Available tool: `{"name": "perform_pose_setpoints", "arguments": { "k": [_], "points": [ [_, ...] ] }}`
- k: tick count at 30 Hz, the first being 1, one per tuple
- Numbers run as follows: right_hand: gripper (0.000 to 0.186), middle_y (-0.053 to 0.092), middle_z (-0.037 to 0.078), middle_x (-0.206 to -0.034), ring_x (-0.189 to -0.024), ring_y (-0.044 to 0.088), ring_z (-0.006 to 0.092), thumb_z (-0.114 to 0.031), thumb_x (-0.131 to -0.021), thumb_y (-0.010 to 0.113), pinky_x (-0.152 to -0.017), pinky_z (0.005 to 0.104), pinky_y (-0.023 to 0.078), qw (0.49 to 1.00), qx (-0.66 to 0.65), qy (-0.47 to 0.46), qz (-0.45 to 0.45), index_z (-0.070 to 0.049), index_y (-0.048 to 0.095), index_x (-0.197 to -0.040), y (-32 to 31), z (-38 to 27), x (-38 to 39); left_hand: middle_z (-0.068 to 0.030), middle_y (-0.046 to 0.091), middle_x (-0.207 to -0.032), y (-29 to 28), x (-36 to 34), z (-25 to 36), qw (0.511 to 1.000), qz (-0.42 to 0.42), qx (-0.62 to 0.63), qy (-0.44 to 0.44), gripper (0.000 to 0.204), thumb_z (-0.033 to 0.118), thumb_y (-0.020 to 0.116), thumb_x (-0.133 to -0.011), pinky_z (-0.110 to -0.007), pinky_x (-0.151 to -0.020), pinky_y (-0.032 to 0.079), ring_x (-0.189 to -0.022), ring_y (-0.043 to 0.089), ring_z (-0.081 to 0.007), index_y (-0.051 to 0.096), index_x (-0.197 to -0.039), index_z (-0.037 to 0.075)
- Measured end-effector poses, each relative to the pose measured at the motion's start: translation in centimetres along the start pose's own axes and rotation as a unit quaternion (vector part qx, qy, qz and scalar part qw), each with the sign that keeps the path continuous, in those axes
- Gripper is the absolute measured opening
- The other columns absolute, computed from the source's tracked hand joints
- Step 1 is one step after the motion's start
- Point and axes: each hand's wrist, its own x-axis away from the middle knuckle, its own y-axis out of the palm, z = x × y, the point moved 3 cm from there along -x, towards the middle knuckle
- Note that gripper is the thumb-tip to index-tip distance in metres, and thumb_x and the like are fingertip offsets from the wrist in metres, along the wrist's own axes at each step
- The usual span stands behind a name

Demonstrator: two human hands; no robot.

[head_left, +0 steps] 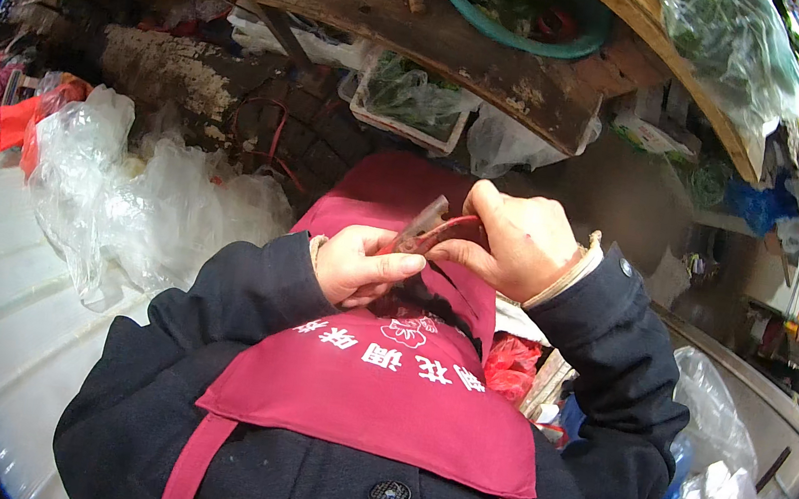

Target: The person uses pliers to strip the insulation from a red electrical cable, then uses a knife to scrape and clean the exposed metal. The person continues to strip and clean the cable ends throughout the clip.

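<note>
In front of the maroon apron (371, 387) I hold a small, thin red-and-grey object (419, 230) between both hands. One part looks like a flat grey strip, and a curved red part runs beside it. Its exact kind I cannot make out. My left hand (357, 266) pinches the lower left end, thumb on top. Curled around the red part's other end is my right hand (520, 241), with thumb and fingers closed on it. The fingers cover some of the object.
A wooden bench (369, 23) crosses the far side, bearing a teal basin (509, 34). Under it sits a white foam box (405, 127) with bagged greens. Clear plastic bags (154, 197) pile up at left; red bags (512, 365) lie close by my right forearm.
</note>
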Motion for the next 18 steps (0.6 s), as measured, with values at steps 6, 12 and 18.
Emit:
{"name": "perform_pose_setpoints", "arguments": {
  "k": [6, 12, 18],
  "points": [
    [0.053, 0.067, 0.016, -0.075, -0.069, 0.071, 0.0337, -0.044, -0.076, 0.09, -0.061, 0.0404, 0.055, 0.994, 0.014, -0.024, 0.105, -0.004, 0.059, -0.092, 1.2, -2.1, 3.1, -0.0016, 0.068, -0.113, 1.4, 1.4, -1.6, 0.995, -0.005, -0.039, 0.092, 0.041, 0.025, 0.072, -0.103, -0.026, -0.087, 0.05, -0.099, 0.061, -0.0062, 0.062, -0.133, -0.001],
    [0.064, 0.074, 0.017, -0.089, -0.083, 0.077, 0.032, -0.044, -0.069, 0.094, -0.073, 0.0356, 0.061, 0.988, -0.033, -0.001, 0.153, 0.0, 0.066, -0.106, 1.9, -2.4, 4.2, -0.0032, 0.07, -0.119, 1.0, 1.4, -3.0, 0.992, -0.022, -0.05, 0.118, 0.041, 0.024, 0.074, -0.101, -0.027, -0.095, 0.051, -0.106, 0.063, -0.0076, 0.063, -0.133, -0.001],
    [0.061, 0.069, 0.014, -0.078, -0.067, 0.071, 0.0326, -0.055, -0.066, 0.092, -0.06, 0.0383, 0.056, 0.977, -0.008, 0.024, 0.21, -0.003, 0.067, -0.086, 2.9, -3.2, 4.5, -0.002, 0.07, -0.115, 0.4, 1.3, -3.6, 0.992, -0.02, -0.028, 0.119, 0.037, 0.024, 0.073, -0.101, -0.027, -0.093, 0.052, -0.104, 0.063, -0.0076, 0.065, -0.13, 0.001]
  ]
}}
